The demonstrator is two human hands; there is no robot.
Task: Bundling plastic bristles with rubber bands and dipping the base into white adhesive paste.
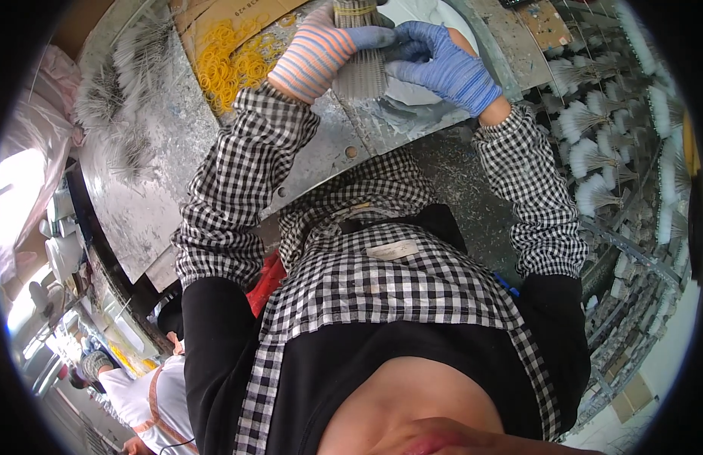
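At the top centre I hold an upright bundle of thin grey strands [360, 79] with a yellow rubber band [356, 11] around its upper part. My left hand [313, 54], in an orange-and-grey striped glove, wraps the bundle from the left, its thumb lying across the front. From the right, my right hand [451, 74] in a blue glove is closed with curled fingertips against the bundle's side; the exact contact is partly hidden. Beneath the right hand is a round white dish or surface [413, 92], smeared grey around it.
Loose yellow rubber bands [224, 67] lie heaped beside cardboard [196, 19] on the metal table [313, 152]. Wispy clear bristles [127, 83] cover the table's left. White-tufted bundles [586, 121] fill a rack at right. Another person [158, 402] is at lower left.
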